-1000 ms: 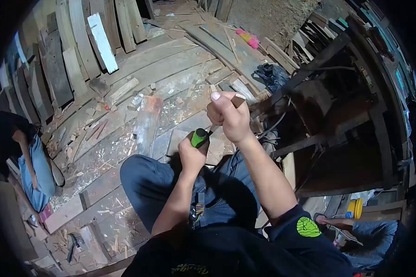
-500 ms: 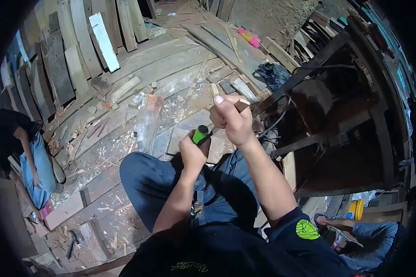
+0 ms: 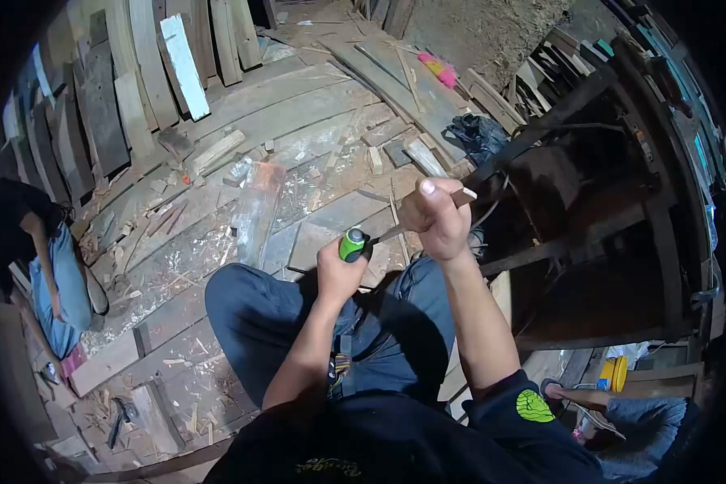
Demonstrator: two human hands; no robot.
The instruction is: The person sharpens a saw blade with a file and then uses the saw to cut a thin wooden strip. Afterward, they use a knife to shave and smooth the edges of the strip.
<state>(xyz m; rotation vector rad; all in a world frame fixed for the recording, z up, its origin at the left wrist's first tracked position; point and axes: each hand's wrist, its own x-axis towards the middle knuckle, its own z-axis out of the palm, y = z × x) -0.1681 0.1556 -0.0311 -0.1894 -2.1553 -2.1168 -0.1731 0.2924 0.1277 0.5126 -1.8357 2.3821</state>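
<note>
My left hand [image 3: 340, 273] is wrapped round a green and black handle [image 3: 352, 244], above my bent left knee. A thin strip of wood [image 3: 464, 196] sticks out of my right hand [image 3: 437, 218], which is closed round it with the thumb up. Between the two hands runs a narrow, dark blade-like piece [image 3: 391, 232], joined to the handle's side and reaching my right fingers. Whether it and the strip are one piece is hidden by my fist. Below the hands lies a flat board [image 3: 315, 246] on the plank floor.
A reddish-stained block [image 3: 258, 206] lies ahead on the left. Planks [image 3: 141, 68] lean at the upper left. A dark frame [image 3: 589, 234] stands on the right. One person [image 3: 60, 274] sits at the left; another person's leg [image 3: 637, 419] shows at the lower right. A hammer [image 3: 118, 419] lies lower left.
My right hand has moved right and slightly down, away from my left hand, and more of the narrow piece shows between them. The green handle has tilted slightly in my left hand.
</note>
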